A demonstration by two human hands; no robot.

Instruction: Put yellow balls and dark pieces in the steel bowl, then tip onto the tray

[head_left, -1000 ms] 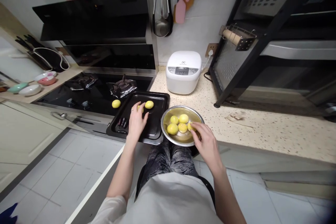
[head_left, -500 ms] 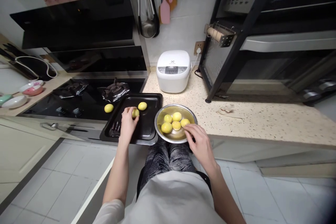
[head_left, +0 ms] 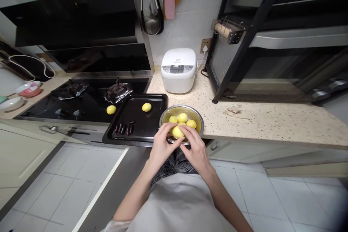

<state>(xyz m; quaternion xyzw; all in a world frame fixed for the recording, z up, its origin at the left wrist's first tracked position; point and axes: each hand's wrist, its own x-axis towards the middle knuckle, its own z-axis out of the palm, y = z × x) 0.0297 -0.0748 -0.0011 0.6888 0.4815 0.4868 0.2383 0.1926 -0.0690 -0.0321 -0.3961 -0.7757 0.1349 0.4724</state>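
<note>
Hands holding oval fruit, round metal bowl

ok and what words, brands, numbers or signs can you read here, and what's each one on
"Midea", faint, on the black appliance at upper right.
White rice cooker: a small emblem; lettering beneath it too small to read, and the display characters too.
Range hood: a tiny mark near its left end, unreadable.

The light is soft, the edges stretched.
</note>
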